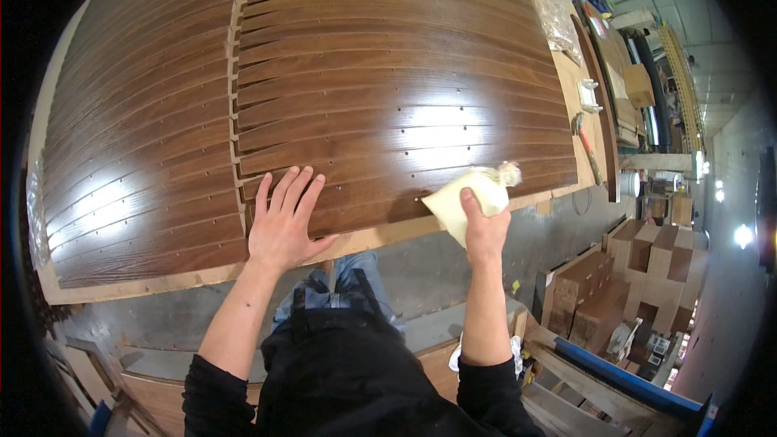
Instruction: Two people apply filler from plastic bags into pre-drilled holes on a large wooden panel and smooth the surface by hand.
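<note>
Dark brown wood boards (356, 73) lie side by side on the workbench, with rows of small holes along them. My left hand (282, 222) rests on the near boards with fingers spread and stretched out, holding nothing. In my right hand (486, 231) is a pale yellow, cone-shaped piping bag (465, 198), its bunched end sticking out past my fingers. The bag's pointed tip faces left, over the boards' near edge, close to a small hole. Whether the tip touches the wood I cannot tell.
A pale wooden bench edge (380, 235) runs along the near side. At the right end lie a hammer with a red part (584, 146), a white object (588, 95) and clear plastic wrap (554, 24). Stacked brown boxes (595, 291) stand on the floor to the right.
</note>
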Demonstrator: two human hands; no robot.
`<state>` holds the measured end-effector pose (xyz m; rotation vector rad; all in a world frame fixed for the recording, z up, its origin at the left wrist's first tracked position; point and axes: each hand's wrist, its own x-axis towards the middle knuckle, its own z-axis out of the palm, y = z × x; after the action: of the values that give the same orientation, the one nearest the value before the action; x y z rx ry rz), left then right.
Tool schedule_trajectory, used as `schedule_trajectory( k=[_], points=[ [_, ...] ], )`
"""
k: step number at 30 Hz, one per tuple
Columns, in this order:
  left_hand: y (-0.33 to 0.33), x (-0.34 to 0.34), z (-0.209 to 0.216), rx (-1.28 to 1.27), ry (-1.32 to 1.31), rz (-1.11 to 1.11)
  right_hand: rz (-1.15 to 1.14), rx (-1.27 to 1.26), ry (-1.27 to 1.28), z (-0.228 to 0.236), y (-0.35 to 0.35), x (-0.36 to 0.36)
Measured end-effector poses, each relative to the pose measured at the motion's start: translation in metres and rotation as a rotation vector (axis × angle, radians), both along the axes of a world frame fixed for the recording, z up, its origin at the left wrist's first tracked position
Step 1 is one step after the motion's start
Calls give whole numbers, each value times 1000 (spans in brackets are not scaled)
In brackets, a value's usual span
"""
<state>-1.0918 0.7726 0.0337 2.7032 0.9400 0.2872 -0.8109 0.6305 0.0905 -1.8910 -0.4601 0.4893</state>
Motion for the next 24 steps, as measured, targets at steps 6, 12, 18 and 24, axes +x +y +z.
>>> schedule_trajectory(
  k=[6,12,18,24],
  points=[
    [-1,0,1,2,-4,6,-2,132,38,6,17,10],
    [0,-1,0,1,-25,-4,48,76,44,-4,34,12],
    [0,-3,1,8,-50,0,59,51,40,-6,37,10],
    [0,-1,0,5,-47,-5,73,49,38,-13,38,9]
  ],
)
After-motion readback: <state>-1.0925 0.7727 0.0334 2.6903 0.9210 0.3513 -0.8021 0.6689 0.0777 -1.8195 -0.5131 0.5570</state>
